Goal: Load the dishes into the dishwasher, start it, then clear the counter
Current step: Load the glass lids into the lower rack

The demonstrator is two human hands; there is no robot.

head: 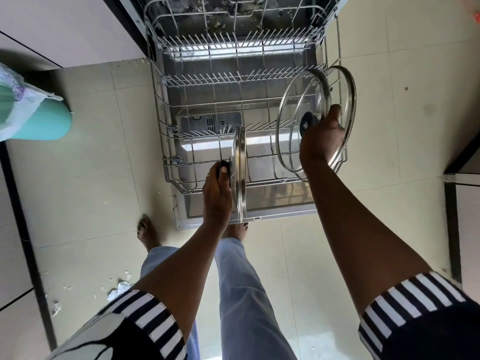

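The dishwasher stands open with its lower wire rack pulled out over the lowered door. The rack holds no dishes. My left hand grips the black knob of a glass lid, held edge-on above the rack's near side. My right hand holds two larger glass lids together by a black knob, tilted upright over the rack's right side. The second lid sits just behind the first.
A teal bin with a plastic liner stands on the tiled floor to the left. Paper scraps lie on the floor near my bare feet. Cabinet fronts flank both sides. The upper rack shows at the top.
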